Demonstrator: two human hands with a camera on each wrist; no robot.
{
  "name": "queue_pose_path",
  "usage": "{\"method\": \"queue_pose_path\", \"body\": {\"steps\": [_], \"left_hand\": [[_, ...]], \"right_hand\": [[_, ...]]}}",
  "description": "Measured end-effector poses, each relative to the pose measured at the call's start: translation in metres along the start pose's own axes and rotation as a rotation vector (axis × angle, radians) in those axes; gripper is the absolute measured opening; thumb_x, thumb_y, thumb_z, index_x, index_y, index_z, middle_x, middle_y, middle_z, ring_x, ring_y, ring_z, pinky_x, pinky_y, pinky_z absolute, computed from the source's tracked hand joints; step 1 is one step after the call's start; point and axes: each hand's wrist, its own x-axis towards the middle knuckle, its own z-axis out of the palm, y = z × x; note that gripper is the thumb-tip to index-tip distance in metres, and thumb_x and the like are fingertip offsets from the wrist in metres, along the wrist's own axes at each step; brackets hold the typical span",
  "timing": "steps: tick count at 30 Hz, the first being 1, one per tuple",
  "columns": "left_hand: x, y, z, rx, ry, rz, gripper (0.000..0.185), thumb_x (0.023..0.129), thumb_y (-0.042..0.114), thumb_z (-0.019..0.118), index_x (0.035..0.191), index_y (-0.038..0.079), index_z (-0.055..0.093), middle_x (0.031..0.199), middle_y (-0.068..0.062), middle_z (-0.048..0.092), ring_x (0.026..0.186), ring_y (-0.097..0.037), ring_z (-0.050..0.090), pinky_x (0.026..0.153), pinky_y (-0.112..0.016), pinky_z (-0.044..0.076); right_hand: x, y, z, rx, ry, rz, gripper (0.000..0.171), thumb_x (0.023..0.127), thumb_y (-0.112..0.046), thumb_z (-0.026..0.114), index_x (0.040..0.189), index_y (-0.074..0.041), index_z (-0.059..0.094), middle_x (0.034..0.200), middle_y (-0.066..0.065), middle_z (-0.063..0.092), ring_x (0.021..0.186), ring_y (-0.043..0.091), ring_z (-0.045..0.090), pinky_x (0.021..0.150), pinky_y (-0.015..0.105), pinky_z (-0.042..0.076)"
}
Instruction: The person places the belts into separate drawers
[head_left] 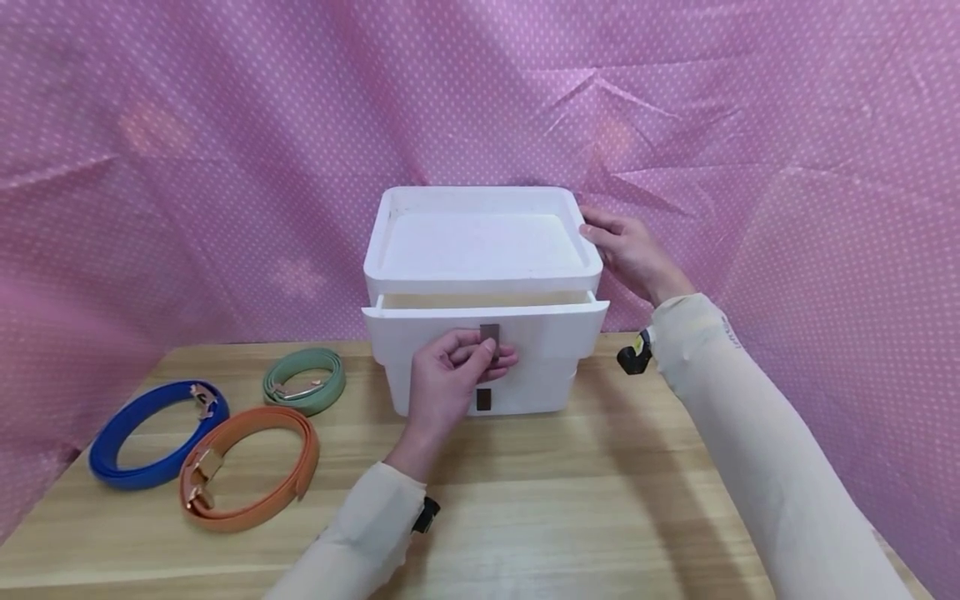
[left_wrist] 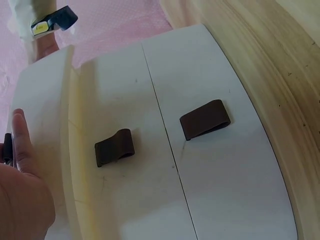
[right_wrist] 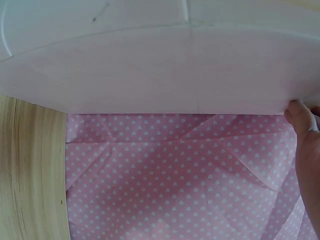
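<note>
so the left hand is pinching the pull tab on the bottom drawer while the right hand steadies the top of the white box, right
Not quite: the left hand pinches the pull tab of the top drawer, which is slightly open, not the bottom one. The head view shows it. The right hand does steady the top of the white box.

Left hand (left_wrist: 22, 200) beside drawer front (left_wrist: 120, 100); two brown pull tabs (left_wrist: 115, 147).

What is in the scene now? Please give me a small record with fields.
Unit: white drawer unit on wooden table
Top drawer: pulled slightly out
Left hand: pinches the top drawer's brown pull tab
Right hand: rests on the unit's upper right rim
Belts: blue belt, orange belt, green belt, coiled at left
Backdrop: pink dotted cloth
</note>
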Motion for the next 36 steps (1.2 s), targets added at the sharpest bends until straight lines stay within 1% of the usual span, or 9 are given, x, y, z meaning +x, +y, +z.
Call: {"method": "queue_pose_path", "body": {"steps": [3, 7, 13, 22, 31, 36], "left_hand": [[-0.0014, 0.0006, -0.0009, 0.015, -0.005, 0.004, 0.009, 0.094, -0.003, 0.063, 0.098, -0.01, 0.061, 0.091, -0.02, 0.072, 0.083, -0.03, 0.072, 0.075, -0.04, 0.061], [-0.0028, 0.0018, -0.0031, 0.028, -0.02, 0.017, 0.008, 0.093, -0.004, 0.063, 0.098, -0.01, 0.062, 0.091, -0.021, 0.072, 0.082, -0.031, 0.072, 0.075, -0.04, 0.062], [-0.0034, 0.0027, -0.005, 0.007, -0.038, 0.036, 0.009, 0.092, -0.007, 0.063, 0.097, -0.013, 0.061, 0.091, -0.025, 0.071, 0.082, -0.034, 0.072, 0.074, -0.041, 0.062], [-0.0052, -0.001, -0.0044, 0.006, -0.044, 0.068, 0.008, 0.092, -0.007, 0.064, 0.096, -0.013, 0.06, 0.09, -0.026, 0.07, 0.081, -0.036, 0.072, 0.073, -0.041, 0.062], [-0.0085, -0.0024, -0.0054, 0.018, -0.069, 0.142, 0.007, 0.092, -0.01, 0.061, 0.097, -0.014, 0.061, 0.091, -0.026, 0.07, 0.082, -0.037, 0.071, 0.073, -0.041, 0.062], [-0.0098, -0.0027, -0.005, 0.036, -0.079, 0.142, 0.008, 0.092, -0.009, 0.062, 0.099, -0.012, 0.062, 0.092, -0.024, 0.071, 0.083, -0.034, 0.072, 0.074, -0.04, 0.062]], "right_hand": [[-0.0004, 0.0006, 0.0003, -0.005, 0.012, 0.011, 0.051, 0.102, -0.006, 0.052, 0.148, 0.006, 0.033, 0.153, 0.021, 0.034, 0.136, 0.029, 0.041, 0.101, 0.024, 0.047], [0.0005, 0.0017, 0.0013, 0.016, 0.026, 0.007, 0.051, 0.102, -0.004, 0.052, 0.148, 0.007, 0.033, 0.153, 0.021, 0.034, 0.136, 0.03, 0.04, 0.101, 0.024, 0.047], [0.0025, 0.0012, 0.0023, 0.045, 0.029, 0.005, 0.052, 0.101, -0.002, 0.053, 0.147, 0.008, 0.032, 0.153, 0.022, 0.033, 0.136, 0.031, 0.04, 0.101, 0.024, 0.047], [-0.0002, -0.0001, 0.0017, 0.013, 0.038, 0.024, 0.053, 0.101, -0.005, 0.055, 0.147, 0.007, 0.033, 0.153, 0.02, 0.034, 0.135, 0.031, 0.041, 0.1, 0.024, 0.048], [0.0025, -0.0004, 0.0024, -0.016, 0.035, 0.017, 0.051, 0.101, -0.006, 0.054, 0.147, 0.006, 0.034, 0.153, 0.02, 0.035, 0.135, 0.03, 0.042, 0.1, 0.024, 0.047], [0.0005, 0.0001, 0.0004, -0.013, 0.036, 0.014, 0.051, 0.101, -0.004, 0.053, 0.148, 0.006, 0.033, 0.152, 0.022, 0.036, 0.132, 0.029, 0.045, 0.099, 0.024, 0.049]]}}
